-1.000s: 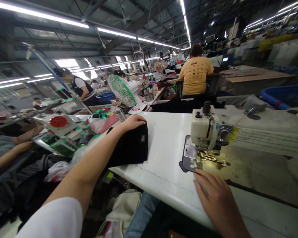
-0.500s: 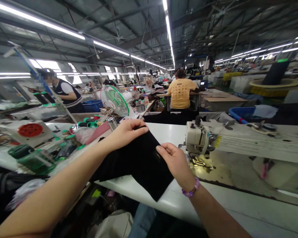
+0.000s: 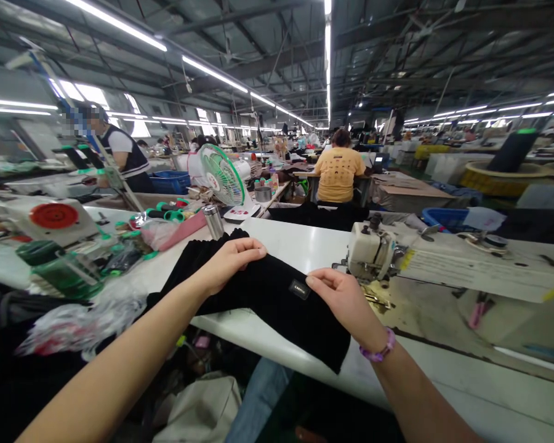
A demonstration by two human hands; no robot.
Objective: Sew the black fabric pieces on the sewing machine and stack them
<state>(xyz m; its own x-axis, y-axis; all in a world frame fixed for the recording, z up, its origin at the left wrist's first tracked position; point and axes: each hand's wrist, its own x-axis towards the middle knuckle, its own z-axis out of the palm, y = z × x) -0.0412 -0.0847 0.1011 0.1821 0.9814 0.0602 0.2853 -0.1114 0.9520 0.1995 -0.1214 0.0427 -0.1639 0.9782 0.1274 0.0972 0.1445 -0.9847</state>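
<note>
A black knit piece (image 3: 277, 301) with a small dark label (image 3: 299, 288) lies across the near edge of the white table (image 3: 305, 246). My left hand (image 3: 233, 261) pinches its upper edge at the middle. My right hand (image 3: 344, 301), with a purple bead bracelet on the wrist, grips the same piece just right of the label. A cream sewing machine head (image 3: 369, 249) stands on the table right of my right hand.
A green-caged fan (image 3: 221, 175), a steel flask (image 3: 213, 221), a pink cloth and green thread cones crowd the left side. A person in a yellow shirt (image 3: 339, 175) sits ahead, another person stands at far left. A blue bin (image 3: 443, 216) sits right.
My right hand left the spot by the machine and took hold of the black piece. Both hands have drawn the piece toward me and spread it wider, so the label faces up.
</note>
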